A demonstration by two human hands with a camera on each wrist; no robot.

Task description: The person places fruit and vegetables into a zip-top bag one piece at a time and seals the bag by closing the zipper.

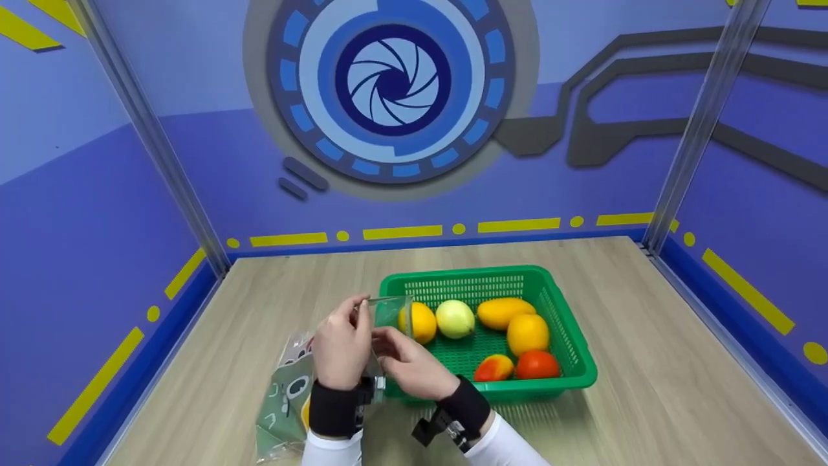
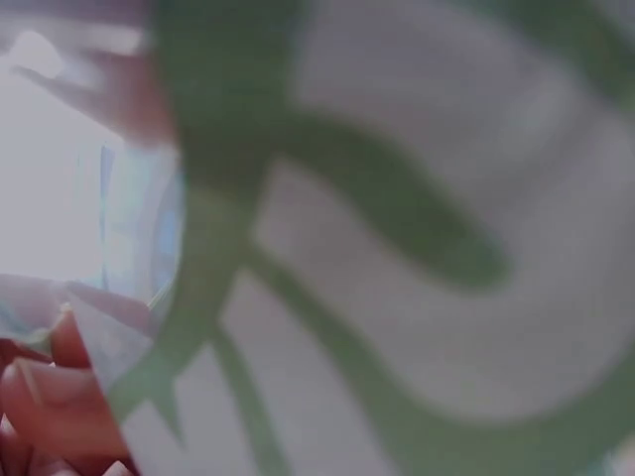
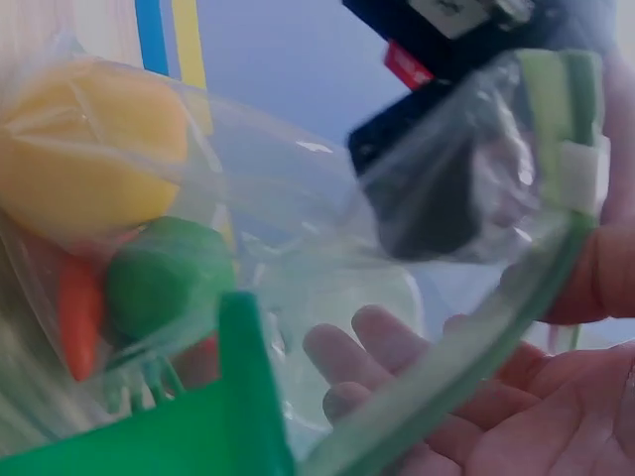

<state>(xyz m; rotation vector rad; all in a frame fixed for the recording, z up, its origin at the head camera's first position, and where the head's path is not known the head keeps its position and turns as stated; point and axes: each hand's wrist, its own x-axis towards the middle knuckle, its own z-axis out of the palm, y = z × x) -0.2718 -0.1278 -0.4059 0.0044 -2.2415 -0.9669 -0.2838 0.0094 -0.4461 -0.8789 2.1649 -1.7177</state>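
Note:
A clear bag with a green printed face (image 1: 281, 401) stands left of the basket, its upper edge raised. My left hand (image 1: 343, 353) grips that edge with curled fingers. Beside it my right hand (image 1: 414, 369) holds the bag's edge near the basket. In the right wrist view a green zip strip (image 3: 446, 377) with a white slider (image 3: 585, 178) runs by the right thumb, other fingers loosely bent. Through the plastic show a yellow round item (image 3: 94, 149), a green one (image 3: 169, 278) and an orange-red pointed one (image 3: 81, 312). The bag's print (image 2: 397, 198) covers most of the left wrist view.
A green basket (image 1: 579, 353) holds several fruits, among them a pale green one (image 1: 455, 319), a yellow oblong one (image 1: 503, 313) and a red one (image 1: 537, 365). Blue panel walls (image 1: 401, 213) surround the wooden table (image 1: 653, 362).

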